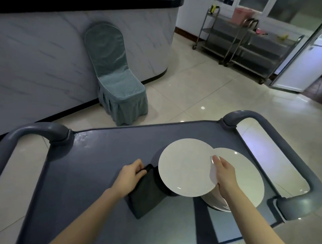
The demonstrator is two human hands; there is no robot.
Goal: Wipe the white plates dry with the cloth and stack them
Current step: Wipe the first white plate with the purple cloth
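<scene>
From my remote seat I look down on the grey cart (100, 156), which has a curved handle at each end.

The right grip (225, 172) holds one white plate (186, 166) by its right rim. The thumb lies on the upper face, and the other fingers go under the rim, where I cannot see them. This plate is lifted off the cart and throws a dark shadow on the surface to its left. Its right edge overlaps the stack of plates (246, 176). The stack stands on the right part of the cart, near the right handle, and the ribbed side of the pile shows under the wrist.

The left grip (132, 173) is curled around the far edge of the dark cloth (146, 196) and pinches it. The cloth is folded into a rectangle and lies on the cart, just left of the held plate and partly in its shadow. I cannot tell if the cloth touches the plate.

Behind the cart, on the tiled floor, a chair with a blue-green cover (114, 74) stands against a curved marble-look counter (40, 53). Further right, two steel trolleys (250, 46) stand by the wall.
</scene>
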